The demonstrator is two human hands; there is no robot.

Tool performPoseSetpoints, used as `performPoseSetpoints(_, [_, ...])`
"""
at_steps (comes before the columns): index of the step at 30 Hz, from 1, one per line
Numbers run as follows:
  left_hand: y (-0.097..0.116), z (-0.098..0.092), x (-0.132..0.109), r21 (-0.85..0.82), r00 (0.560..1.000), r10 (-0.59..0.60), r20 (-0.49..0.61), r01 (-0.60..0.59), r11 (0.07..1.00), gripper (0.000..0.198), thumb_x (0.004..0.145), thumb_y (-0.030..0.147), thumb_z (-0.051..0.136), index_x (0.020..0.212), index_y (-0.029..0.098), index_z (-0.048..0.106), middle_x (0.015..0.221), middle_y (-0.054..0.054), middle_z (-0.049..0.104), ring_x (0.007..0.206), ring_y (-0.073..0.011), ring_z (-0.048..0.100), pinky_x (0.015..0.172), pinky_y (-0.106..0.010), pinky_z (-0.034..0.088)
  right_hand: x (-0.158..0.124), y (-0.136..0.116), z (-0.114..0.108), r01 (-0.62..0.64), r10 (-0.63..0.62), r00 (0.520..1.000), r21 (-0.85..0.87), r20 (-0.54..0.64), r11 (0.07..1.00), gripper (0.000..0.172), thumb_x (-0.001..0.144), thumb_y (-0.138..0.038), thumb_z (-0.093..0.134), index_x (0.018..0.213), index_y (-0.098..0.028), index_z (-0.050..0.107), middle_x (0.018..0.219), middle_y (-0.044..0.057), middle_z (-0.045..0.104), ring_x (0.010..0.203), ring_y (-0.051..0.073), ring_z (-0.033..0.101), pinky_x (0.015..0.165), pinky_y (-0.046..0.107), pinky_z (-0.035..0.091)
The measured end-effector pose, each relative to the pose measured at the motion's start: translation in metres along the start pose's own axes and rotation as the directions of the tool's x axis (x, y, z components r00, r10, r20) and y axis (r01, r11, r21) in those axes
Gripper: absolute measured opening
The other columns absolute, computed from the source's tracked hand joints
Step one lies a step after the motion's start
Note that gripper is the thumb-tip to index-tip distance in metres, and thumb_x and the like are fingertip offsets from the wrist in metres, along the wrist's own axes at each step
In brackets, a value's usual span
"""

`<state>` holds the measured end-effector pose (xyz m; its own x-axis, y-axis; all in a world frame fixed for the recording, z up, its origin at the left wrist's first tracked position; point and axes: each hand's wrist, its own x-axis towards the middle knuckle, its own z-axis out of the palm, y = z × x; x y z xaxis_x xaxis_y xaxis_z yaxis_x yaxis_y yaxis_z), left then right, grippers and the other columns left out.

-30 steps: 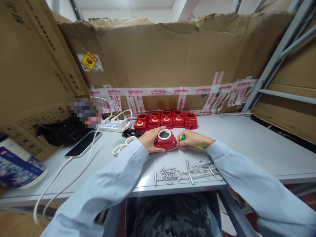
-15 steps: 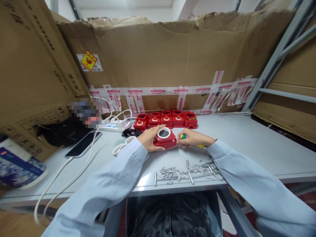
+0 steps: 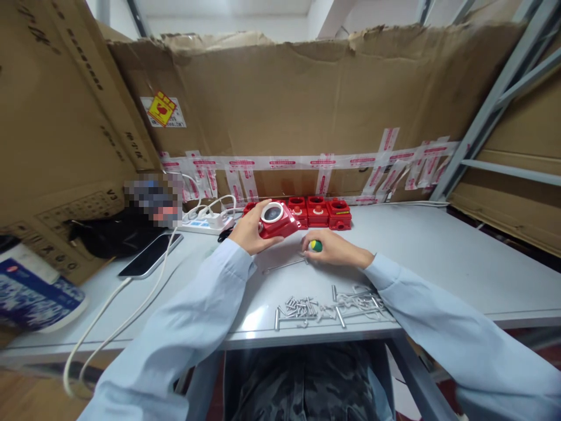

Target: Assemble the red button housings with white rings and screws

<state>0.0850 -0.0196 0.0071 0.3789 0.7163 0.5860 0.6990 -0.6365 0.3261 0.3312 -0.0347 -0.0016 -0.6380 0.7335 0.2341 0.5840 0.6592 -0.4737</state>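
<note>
My left hand (image 3: 249, 231) grips a red box with a white ring (image 3: 275, 218) and holds it lifted and tilted above the grey table (image 3: 438, 257), just in front of a row of red boxes (image 3: 319, 213). My right hand (image 3: 329, 249) rests on the table, closed around a screwdriver with a green and yellow handle (image 3: 315, 245). Its thin metal shaft (image 3: 284, 266) points left along the tabletop. A pile of screws and metal rods (image 3: 329, 304) lies near the front edge, between my two sleeves.
Cardboard walls with red-printed tape (image 3: 307, 105) enclose the back and left. A phone (image 3: 151, 255), a white power strip (image 3: 205, 223), white cables (image 3: 109, 327) and a black cloth (image 3: 109, 234) lie at the left. A blue packet (image 3: 35, 295) sits far left. Metal shelf struts (image 3: 491, 111) rise at the right.
My left hand lifted the red ringed box off the table, up and back toward the row. My right hand drew the screwdriver out, and its shaft now shows on the tabletop.
</note>
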Motion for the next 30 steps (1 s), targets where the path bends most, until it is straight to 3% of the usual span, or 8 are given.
performPoseSetpoints(4, [0.001, -0.003, 0.000, 0.008, 0.998, -0.027, -0.055, 0.028, 1.000, 0.086, 0.062, 0.043, 0.074, 0.133, 0.017, 0.033, 0.130, -0.014, 0.053, 0.118, -0.0296, 0.053, 0.101, -0.043, 0.042, 0.002, -0.005, 0.010, 0.096, -0.084, 0.991, -0.124, 0.105, 0.988, 0.013, 0.075, -0.019, 0.059, 0.084, -0.019, 0.068, 0.090, 0.003, 0.071, 0.080, 0.014, 0.063, 0.076, 0.026, 0.044])
performPoseSetpoints(8, [0.002, -0.001, 0.000, 0.020, 0.999, -0.030, -0.025, 0.030, 0.999, 0.084, 0.062, 0.042, 0.074, 0.132, 0.019, 0.033, 0.128, -0.012, 0.055, 0.116, -0.0303, 0.054, 0.099, -0.044, 0.043, 0.002, -0.002, 0.012, 0.099, -0.059, 0.986, -0.261, 0.155, 0.960, 0.018, 0.077, -0.016, 0.056, 0.087, -0.020, 0.069, 0.091, 0.005, 0.071, 0.082, 0.016, 0.063, 0.077, 0.028, 0.044])
performPoseSetpoints(12, [0.004, 0.002, -0.001, 0.040, 0.998, -0.051, 0.030, 0.049, 0.998, 0.088, 0.061, 0.042, 0.075, 0.134, 0.020, 0.031, 0.132, -0.013, 0.051, 0.118, -0.0323, 0.053, 0.098, -0.046, 0.043, 0.001, 0.000, 0.011, 0.079, -0.027, 0.986, -0.314, 0.167, 0.946, 0.020, 0.069, -0.009, 0.056, 0.081, -0.018, 0.069, 0.081, 0.006, 0.071, 0.075, 0.018, 0.062, 0.072, 0.030, 0.043])
performPoseSetpoints(15, [0.005, 0.002, -0.001, 0.041, 0.998, -0.038, 0.044, 0.037, 0.998, 0.087, 0.062, 0.041, 0.075, 0.134, 0.020, 0.031, 0.135, -0.013, 0.049, 0.119, -0.0320, 0.052, 0.099, -0.046, 0.042, 0.001, -0.001, 0.005, 0.032, 0.033, 0.985, -0.360, 0.171, 0.932, 0.016, 0.063, -0.010, 0.059, 0.075, -0.017, 0.067, 0.073, 0.006, 0.068, 0.068, 0.017, 0.059, 0.065, 0.028, 0.041])
performPoseSetpoints(18, [0.006, 0.000, -0.001, 0.042, 0.998, -0.043, 0.040, 0.041, 0.998, 0.087, 0.063, 0.042, 0.074, 0.134, 0.019, 0.031, 0.132, -0.013, 0.052, 0.118, -0.0310, 0.053, 0.099, -0.046, 0.043, -0.006, -0.004, -0.015, -0.004, 0.064, 0.986, -0.364, 0.154, 0.931, 0.015, 0.064, -0.012, 0.057, 0.075, -0.016, 0.066, 0.073, 0.005, 0.068, 0.065, 0.015, 0.057, 0.062, 0.026, 0.039])
performPoseSetpoints(21, [0.008, -0.001, -0.001, 0.041, 0.997, -0.063, 0.046, 0.061, 0.997, 0.086, 0.062, 0.043, 0.074, 0.133, 0.020, 0.031, 0.130, -0.013, 0.053, 0.117, -0.0312, 0.054, 0.098, -0.046, 0.043, -0.027, -0.010, -0.045, -0.034, 0.088, 0.986, -0.354, 0.139, 0.935, 0.018, 0.063, -0.012, 0.054, 0.075, -0.017, 0.066, 0.071, 0.003, 0.067, 0.063, 0.013, 0.055, 0.063, 0.025, 0.039])
performPoseSetpoints(24, [0.008, 0.003, -0.002, 0.034, 0.993, -0.050, 0.110, 0.047, 0.998, 0.085, 0.062, 0.042, 0.075, 0.132, 0.021, 0.033, 0.131, -0.013, 0.053, 0.116, -0.0319, 0.054, 0.098, -0.047, 0.042, -0.059, -0.017, -0.068, -0.102, 0.171, 0.966, -0.320, 0.196, 0.942, 0.020, 0.063, -0.013, 0.054, 0.076, -0.019, 0.067, 0.071, 0.000, 0.066, 0.062, 0.012, 0.054, 0.063, 0.024, 0.039])
performPoseSetpoints(30, [0.002, 0.020, -0.008, 0.008, 0.964, 0.025, 0.263, -0.028, 1.000, 0.088, 0.058, 0.044, 0.077, 0.132, 0.024, 0.036, 0.127, -0.013, 0.056, 0.116, -0.0326, 0.054, 0.096, -0.048, 0.042, -0.113, -0.007, -0.064, -0.263, 0.300, 0.901, -0.153, 0.314, 0.952, 0.020, 0.060, -0.012, 0.056, 0.074, -0.020, 0.068, 0.068, -0.001, 0.065, 0.059, 0.012, 0.053, 0.058, 0.022, 0.040])
